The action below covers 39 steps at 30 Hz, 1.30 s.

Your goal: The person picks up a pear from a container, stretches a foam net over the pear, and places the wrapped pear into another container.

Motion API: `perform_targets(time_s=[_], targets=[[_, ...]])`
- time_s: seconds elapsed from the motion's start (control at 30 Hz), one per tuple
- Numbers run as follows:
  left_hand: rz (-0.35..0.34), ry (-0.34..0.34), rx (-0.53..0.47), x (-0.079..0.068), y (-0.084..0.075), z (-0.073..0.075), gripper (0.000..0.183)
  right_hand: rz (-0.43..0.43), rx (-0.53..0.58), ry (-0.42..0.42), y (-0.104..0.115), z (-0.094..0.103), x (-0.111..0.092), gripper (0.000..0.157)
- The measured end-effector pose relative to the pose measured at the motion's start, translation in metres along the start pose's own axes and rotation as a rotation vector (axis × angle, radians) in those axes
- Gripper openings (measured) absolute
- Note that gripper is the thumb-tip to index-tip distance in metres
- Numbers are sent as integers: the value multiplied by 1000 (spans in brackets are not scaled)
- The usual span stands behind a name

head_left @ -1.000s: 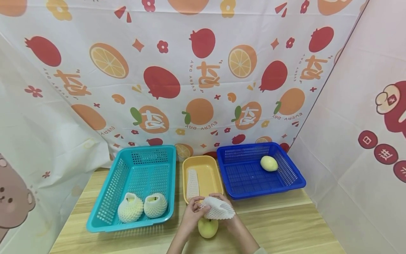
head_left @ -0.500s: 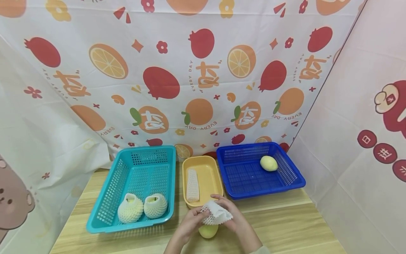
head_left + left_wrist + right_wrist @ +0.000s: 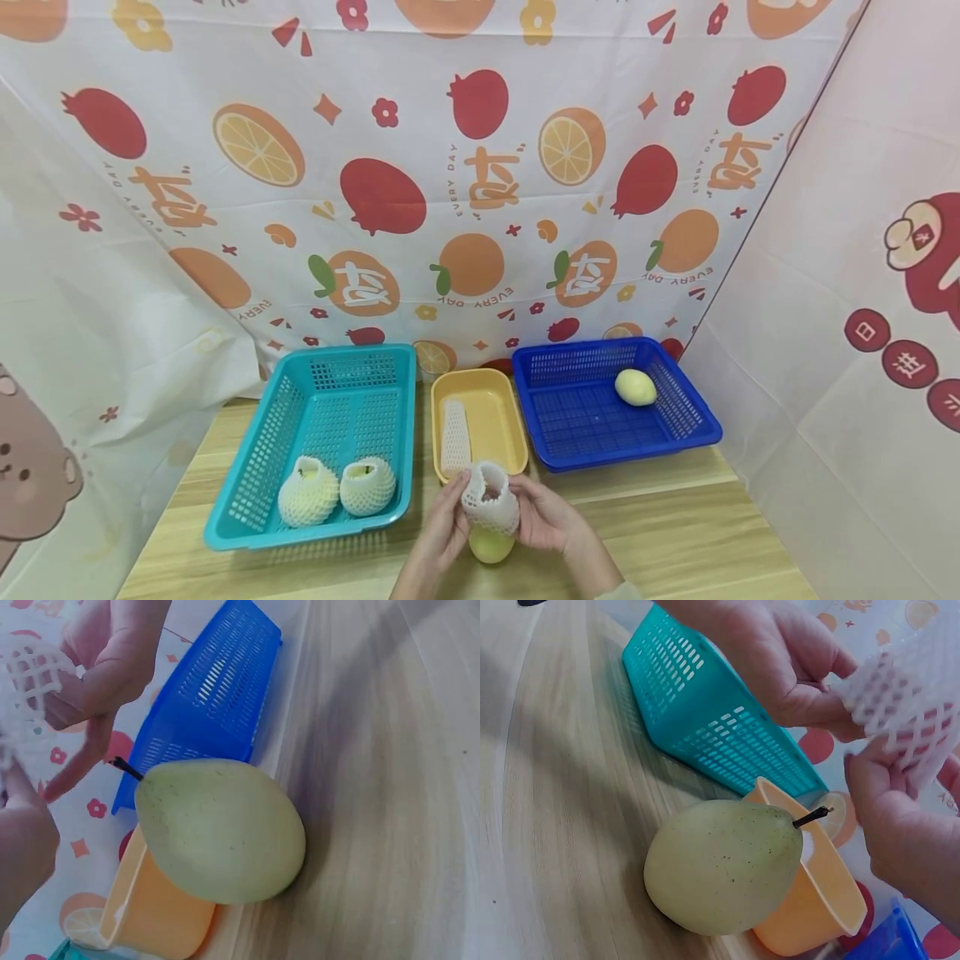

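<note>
A white foam fruit net is held upright and spread into a tube, its mouth open toward the head camera. My left hand grips its left side, and my right hand pinches the opposite side, with fingers reaching into the mesh in the right wrist view. Under the net stands a pale yellow-green pear on the wooden table, its dark stem pointing up. The wrist views show the pear bare, with the net held above the stem. In the head view the net overlaps the pear's top.
A teal basket at left holds two pears in foam nets. Behind the hands, a yellow tray contains another flat foam net. At right, a blue basket holds one pale yellow fruit. Patterned cloth hangs behind.
The foam net was tilted and bunched between the hands; now it stands upright with its mouth opened round. Both hands have shifted to either side of it, over the pear.
</note>
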State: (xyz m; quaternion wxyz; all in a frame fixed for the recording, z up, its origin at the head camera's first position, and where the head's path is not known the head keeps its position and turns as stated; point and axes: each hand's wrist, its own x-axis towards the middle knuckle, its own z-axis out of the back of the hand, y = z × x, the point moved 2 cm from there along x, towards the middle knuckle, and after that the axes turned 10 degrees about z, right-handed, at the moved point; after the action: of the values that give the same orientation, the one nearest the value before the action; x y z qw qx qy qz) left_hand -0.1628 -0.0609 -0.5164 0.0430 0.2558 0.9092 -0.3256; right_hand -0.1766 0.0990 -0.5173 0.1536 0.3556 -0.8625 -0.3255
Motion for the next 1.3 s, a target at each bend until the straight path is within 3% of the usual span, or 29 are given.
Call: perform_targets(time_s=[0.1, 0.17, 0.4, 0.53, 0.67, 1.0, 1.17, 1.3], targets=[[-23, -55, -20, 1, -2, -1, 18, -19, -34, 1, -1, -3, 0, 34], [-31, -68, -3, 1, -3, -1, 19, 12, -56, -41, 0, -5, 1, 32], [19, -135, 114, 2, 7, 9, 30, 248, -189, -439, 2, 6, 4, 23], [9, -195, 187, 4, 16, 18, 35, 281, -298, -570, -7, 18, 2, 22], [17, -271, 301, 5, 25, 26, 51, 275, -443, -676, -18, 28, -1, 28], [50, -561, 515, 11, 41, 41, 51, 244, -817, -819, -40, 49, -2, 28], [-13, -702, 602, 14, 45, 47, 44, 278, -992, -869, -50, 53, 2, 22], [-66, -796, 650, 18, 49, 53, 33, 340, -1113, -862, -54, 55, 4, 20]])
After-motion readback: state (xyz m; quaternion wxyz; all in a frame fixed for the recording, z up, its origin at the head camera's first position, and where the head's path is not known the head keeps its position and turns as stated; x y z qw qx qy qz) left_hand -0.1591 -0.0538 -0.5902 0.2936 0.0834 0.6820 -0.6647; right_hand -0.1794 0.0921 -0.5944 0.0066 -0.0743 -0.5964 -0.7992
